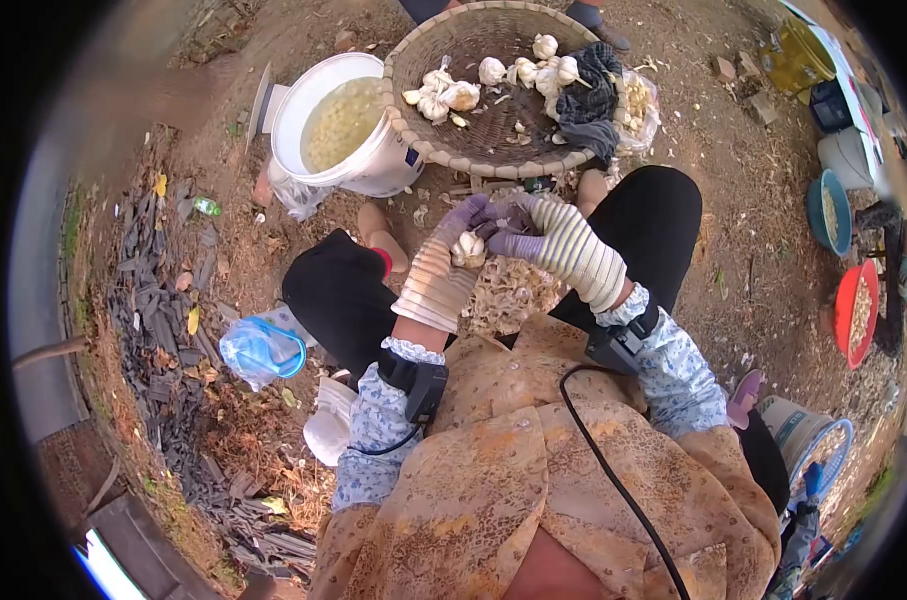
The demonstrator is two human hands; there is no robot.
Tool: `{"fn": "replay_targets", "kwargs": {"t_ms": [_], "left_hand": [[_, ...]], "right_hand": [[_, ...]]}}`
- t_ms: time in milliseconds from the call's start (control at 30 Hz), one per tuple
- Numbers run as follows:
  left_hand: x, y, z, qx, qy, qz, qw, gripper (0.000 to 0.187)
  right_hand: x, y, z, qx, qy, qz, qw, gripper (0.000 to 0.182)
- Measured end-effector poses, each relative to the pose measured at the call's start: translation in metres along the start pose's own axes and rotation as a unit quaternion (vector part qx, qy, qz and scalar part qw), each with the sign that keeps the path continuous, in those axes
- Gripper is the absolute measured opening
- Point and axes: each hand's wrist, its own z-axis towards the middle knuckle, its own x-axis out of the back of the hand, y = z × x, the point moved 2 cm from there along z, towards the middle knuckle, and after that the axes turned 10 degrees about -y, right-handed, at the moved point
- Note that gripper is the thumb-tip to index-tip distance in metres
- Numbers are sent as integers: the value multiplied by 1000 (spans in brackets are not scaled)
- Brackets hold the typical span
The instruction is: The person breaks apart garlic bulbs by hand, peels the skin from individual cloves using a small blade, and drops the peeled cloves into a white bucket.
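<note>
My left hand (pixel 441 272), in a striped glove with purple fingertips, is closed around a whole garlic bulb (pixel 468 250). My right hand (pixel 571 250), gloved alike, meets the left fingers just beyond the bulb. Its fingers are curled together, and what they pinch, if anything, is hidden. Both hands are between my knees, over a heap of pale garlic skins (pixel 518 295). Just ahead is a round woven basket (pixel 513 166) with several garlic bulbs (pixel 435 100), loose cloves and a dark checked cloth (pixel 588 105) over its right rim.
A white bucket (pixel 398 165) of peeled cloves in liquid stands left of the basket. A blue-rimmed container with plastic (pixel 263 352) lies near my left knee. At right are a blue basin (pixel 821 215), a red basin (pixel 843 315) and a bucket (pixel 781 425). Debris litters the ground at left (pixel 158 330).
</note>
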Motion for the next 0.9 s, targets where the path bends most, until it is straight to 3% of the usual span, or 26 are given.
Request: {"fn": "replay_targets", "kwargs": {"t_ms": [100,167,233,300,333,433,467,600,633,667,700,767,800,900], "left_hand": [[-3,-2,-3,-13,34,53,998,31],[-8,1,-10,-21,35,54,998,31],[-6,2,-15,-25,34,55,998,31],[10,0,-18,-51,147,272,950,30],[26,-9,-12,-99,135,266,949,30],[28,-7,-14,-111,142,280,943,32],[26,-4,-15,-62,158,268,948,30],[10,2,-21,-49,185,258,947,30],[11,6,-21,16,163,231,959,30],[12,8,-22,79,140,202,966,32],[14,9,-23,79,139,202,966,32],[18,6,-24,88,38,67,993,36],[20,8,-23,72,-18,37,997,39],[25,13,-28,29,13,1,999,41]], "right_hand": [[-34,11,6,23,-23,-41,999,38],[-37,11,8,-35,-35,31,998,41],[-42,24,11,0,-31,34,999,43],[-45,24,11,46,1,-110,993,41],[-46,18,9,57,-22,-149,987,41],[-53,21,9,81,11,-208,975,42],[-55,24,10,60,0,-174,983,39],[-59,21,10,72,21,-187,979,34],[-57,20,8,-3,29,2,1000,31],[-56,22,7,-76,36,191,978,28],[-54,30,8,-76,36,190,978,28],[-50,47,12,-101,-32,472,875,24],[-45,47,14,-100,-75,536,835,23],[-37,45,8,-76,-29,520,850,24]]}}
